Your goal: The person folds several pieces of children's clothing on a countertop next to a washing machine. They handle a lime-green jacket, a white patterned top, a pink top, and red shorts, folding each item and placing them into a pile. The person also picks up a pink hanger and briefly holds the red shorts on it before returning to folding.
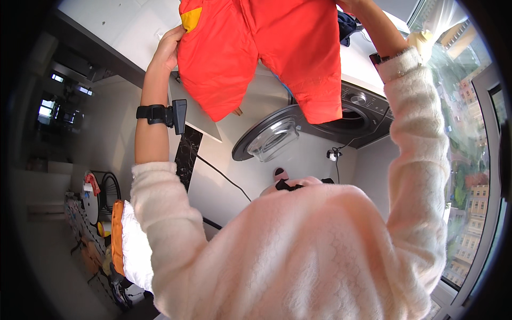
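Note:
A pair of red padded trousers (296,52) with a yellow patch on one side hangs spread out in front of me, its two legs pointing down. My left hand (170,48) grips the trousers' left edge, just below the yellow patch. At the top edge of the picture, my right hand (349,4) is at the trousers' upper right side; its fingers are mostly cut off, though the cloth hangs from there. The trousers' waist lies beyond the top of the view. Past the right leg, a dark garment (346,26) lies on the white countertop (120,30).
Below the counter stands a dark front-loading washing machine (358,100), its round glass door (272,138) swung wide. A cupboard door (200,118) hangs out at its left. A cable (224,176) crosses the floor. The window (464,160) runs along my right; orange and white bedding (134,244) is at left.

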`<state>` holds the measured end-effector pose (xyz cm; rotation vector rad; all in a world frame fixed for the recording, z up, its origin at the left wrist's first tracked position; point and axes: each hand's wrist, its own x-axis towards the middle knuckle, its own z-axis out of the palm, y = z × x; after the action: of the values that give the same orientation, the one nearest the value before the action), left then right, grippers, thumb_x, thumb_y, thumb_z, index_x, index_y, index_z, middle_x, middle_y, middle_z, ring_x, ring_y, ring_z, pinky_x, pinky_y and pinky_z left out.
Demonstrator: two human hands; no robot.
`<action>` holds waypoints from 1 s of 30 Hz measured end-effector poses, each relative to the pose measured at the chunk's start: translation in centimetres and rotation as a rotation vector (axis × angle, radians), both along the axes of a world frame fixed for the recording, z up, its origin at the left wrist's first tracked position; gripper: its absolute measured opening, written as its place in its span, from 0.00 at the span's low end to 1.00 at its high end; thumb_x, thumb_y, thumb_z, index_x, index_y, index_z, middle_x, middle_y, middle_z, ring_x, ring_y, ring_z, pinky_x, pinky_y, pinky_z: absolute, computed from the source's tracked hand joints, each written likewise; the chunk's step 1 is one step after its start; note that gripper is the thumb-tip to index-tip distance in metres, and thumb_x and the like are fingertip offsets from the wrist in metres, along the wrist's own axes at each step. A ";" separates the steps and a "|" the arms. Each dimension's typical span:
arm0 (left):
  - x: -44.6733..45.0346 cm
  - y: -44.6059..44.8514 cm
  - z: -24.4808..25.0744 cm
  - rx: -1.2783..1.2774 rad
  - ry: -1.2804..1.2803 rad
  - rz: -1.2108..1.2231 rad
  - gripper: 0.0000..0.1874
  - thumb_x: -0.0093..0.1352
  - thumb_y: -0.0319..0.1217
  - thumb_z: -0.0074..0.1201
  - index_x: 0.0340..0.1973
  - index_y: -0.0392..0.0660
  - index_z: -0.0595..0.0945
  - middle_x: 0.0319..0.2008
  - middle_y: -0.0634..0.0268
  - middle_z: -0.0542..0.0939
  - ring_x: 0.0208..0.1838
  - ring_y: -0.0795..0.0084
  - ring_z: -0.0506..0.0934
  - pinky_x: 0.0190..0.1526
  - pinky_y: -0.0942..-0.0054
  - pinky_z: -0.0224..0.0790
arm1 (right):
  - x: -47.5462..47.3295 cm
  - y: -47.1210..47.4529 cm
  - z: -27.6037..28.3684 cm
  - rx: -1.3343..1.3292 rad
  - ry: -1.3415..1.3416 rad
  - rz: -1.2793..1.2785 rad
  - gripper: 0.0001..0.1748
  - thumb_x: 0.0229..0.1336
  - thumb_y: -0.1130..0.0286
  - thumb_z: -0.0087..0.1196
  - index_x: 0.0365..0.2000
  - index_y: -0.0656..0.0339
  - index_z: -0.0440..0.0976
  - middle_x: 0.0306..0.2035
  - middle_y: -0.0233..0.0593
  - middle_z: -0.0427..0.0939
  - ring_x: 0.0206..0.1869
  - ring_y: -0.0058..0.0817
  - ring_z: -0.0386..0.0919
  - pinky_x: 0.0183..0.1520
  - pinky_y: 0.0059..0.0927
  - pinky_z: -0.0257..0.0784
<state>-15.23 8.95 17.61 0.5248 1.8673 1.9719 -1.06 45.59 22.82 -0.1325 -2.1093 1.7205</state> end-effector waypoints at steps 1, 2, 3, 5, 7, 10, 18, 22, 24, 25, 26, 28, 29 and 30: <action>0.3 0.4 0.0 -0.006 0.020 -0.001 0.21 0.74 0.32 0.44 0.59 0.35 0.70 0.53 0.59 0.77 0.54 0.71 0.76 0.56 0.71 0.70 | 0.4 0.3 -0.1 -0.050 0.004 -0.005 0.15 0.62 0.72 0.52 0.45 0.74 0.73 0.41 0.42 0.78 0.42 0.32 0.76 0.48 0.36 0.76; 0.6 0.8 0.1 -0.013 0.041 -0.002 0.21 0.74 0.33 0.44 0.59 0.36 0.70 0.53 0.59 0.77 0.54 0.71 0.76 0.57 0.70 0.70 | 0.9 0.7 -0.1 -0.100 0.008 -0.009 0.14 0.62 0.72 0.52 0.44 0.73 0.73 0.40 0.43 0.77 0.42 0.33 0.77 0.48 0.36 0.76; 0.8 0.9 0.2 -0.016 0.051 0.004 0.20 0.74 0.33 0.44 0.59 0.36 0.70 0.53 0.60 0.76 0.55 0.71 0.76 0.57 0.70 0.69 | 1.3 1.0 -0.2 -0.152 0.013 -0.014 0.14 0.62 0.72 0.52 0.44 0.73 0.72 0.40 0.43 0.77 0.43 0.33 0.77 0.48 0.37 0.77; 0.9 1.3 0.3 -0.028 0.073 0.010 0.20 0.74 0.33 0.44 0.59 0.36 0.70 0.54 0.60 0.76 0.55 0.70 0.75 0.59 0.70 0.67 | 1.8 1.5 -0.2 -0.181 0.018 0.036 0.13 0.62 0.73 0.51 0.44 0.73 0.72 0.40 0.42 0.77 0.42 0.33 0.77 0.48 0.37 0.77; 1.0 1.7 0.5 -0.036 0.098 0.014 0.20 0.73 0.32 0.44 0.58 0.37 0.71 0.53 0.61 0.77 0.55 0.70 0.75 0.57 0.69 0.67 | 2.0 1.9 -0.3 -0.176 0.035 0.053 0.13 0.62 0.73 0.51 0.43 0.73 0.71 0.40 0.41 0.76 0.42 0.33 0.77 0.47 0.37 0.77; 1.6 2.5 0.9 -0.088 0.152 0.048 0.19 0.72 0.31 0.44 0.57 0.37 0.72 0.50 0.62 0.78 0.53 0.71 0.75 0.53 0.67 0.68 | 2.2 2.2 -0.4 -0.120 0.061 0.036 0.11 0.62 0.74 0.51 0.42 0.72 0.71 0.40 0.40 0.76 0.41 0.32 0.76 0.45 0.37 0.76; 6.7 6.1 3.2 0.033 0.441 0.135 0.24 0.69 0.43 0.54 0.55 0.42 0.74 0.53 0.59 0.77 0.57 0.70 0.72 0.56 0.67 0.65 | 4.4 1.8 -2.0 0.048 0.263 -0.002 0.02 0.60 0.80 0.49 0.33 0.65 0.72 0.32 0.28 0.71 0.35 0.20 0.68 0.41 0.22 0.65; 9.3 8.7 2.7 -0.400 0.649 -0.157 0.38 0.62 0.46 0.63 0.61 0.39 0.68 0.57 0.50 0.73 0.62 0.59 0.69 0.60 0.63 0.62 | 5.6 1.1 -3.0 0.141 0.236 0.038 0.02 0.59 0.81 0.50 0.31 0.64 0.71 0.28 0.25 0.68 0.32 0.18 0.65 0.37 0.21 0.62; 10.8 10.0 1.7 -0.464 0.573 -0.289 0.26 0.66 0.36 0.58 0.56 0.37 0.74 0.48 0.53 0.78 0.54 0.65 0.75 0.56 0.68 0.65 | 6.1 0.9 -3.2 0.127 0.250 0.123 0.02 0.59 0.81 0.49 0.31 0.64 0.71 0.27 0.25 0.68 0.32 0.19 0.66 0.38 0.22 0.63; 11.5 10.5 1.2 -0.518 0.491 -0.331 0.21 0.67 0.33 0.56 0.53 0.36 0.76 0.45 0.54 0.80 0.51 0.68 0.76 0.55 0.69 0.65 | 6.4 0.9 -3.2 0.121 0.258 0.161 0.02 0.59 0.81 0.49 0.31 0.64 0.71 0.26 0.25 0.68 0.32 0.19 0.66 0.38 0.22 0.64; 12.3 11.2 0.4 -0.455 0.472 -0.266 0.15 0.69 0.30 0.52 0.49 0.34 0.79 0.39 0.58 0.82 0.43 0.73 0.78 0.49 0.73 0.68 | 6.9 0.9 -3.2 0.100 0.263 0.139 0.01 0.58 0.80 0.51 0.32 0.65 0.71 0.27 0.26 0.69 0.33 0.20 0.67 0.39 0.23 0.64; 13.1 12.3 -0.6 -0.283 0.312 -0.244 0.15 0.70 0.30 0.52 0.48 0.33 0.78 0.39 0.59 0.82 0.40 0.75 0.78 0.46 0.75 0.69 | 8.2 1.0 -3.2 0.056 0.265 0.096 0.05 0.57 0.79 0.53 0.34 0.65 0.69 0.29 0.29 0.70 0.34 0.21 0.68 0.40 0.24 0.66; 13.3 12.7 -1.0 -0.203 0.225 -0.224 0.15 0.70 0.30 0.51 0.48 0.32 0.78 0.40 0.60 0.82 0.39 0.75 0.78 0.44 0.76 0.69 | 9.1 0.9 -3.4 0.206 0.338 -0.101 0.07 0.56 0.78 0.55 0.36 0.65 0.69 0.31 0.31 0.71 0.35 0.22 0.68 0.41 0.25 0.66; 13.6 12.9 -1.4 -0.156 0.231 -0.187 0.15 0.71 0.31 0.52 0.45 0.31 0.79 0.38 0.63 0.82 0.35 0.78 0.77 0.40 0.77 0.69 | 10.2 0.6 -3.9 0.358 0.406 -0.297 0.10 0.55 0.77 0.57 0.37 0.65 0.68 0.32 0.33 0.71 0.35 0.23 0.69 0.42 0.25 0.67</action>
<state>-1.68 21.87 16.19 0.8771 2.0047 1.6891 9.09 46.14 18.94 0.0092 -1.9362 1.0755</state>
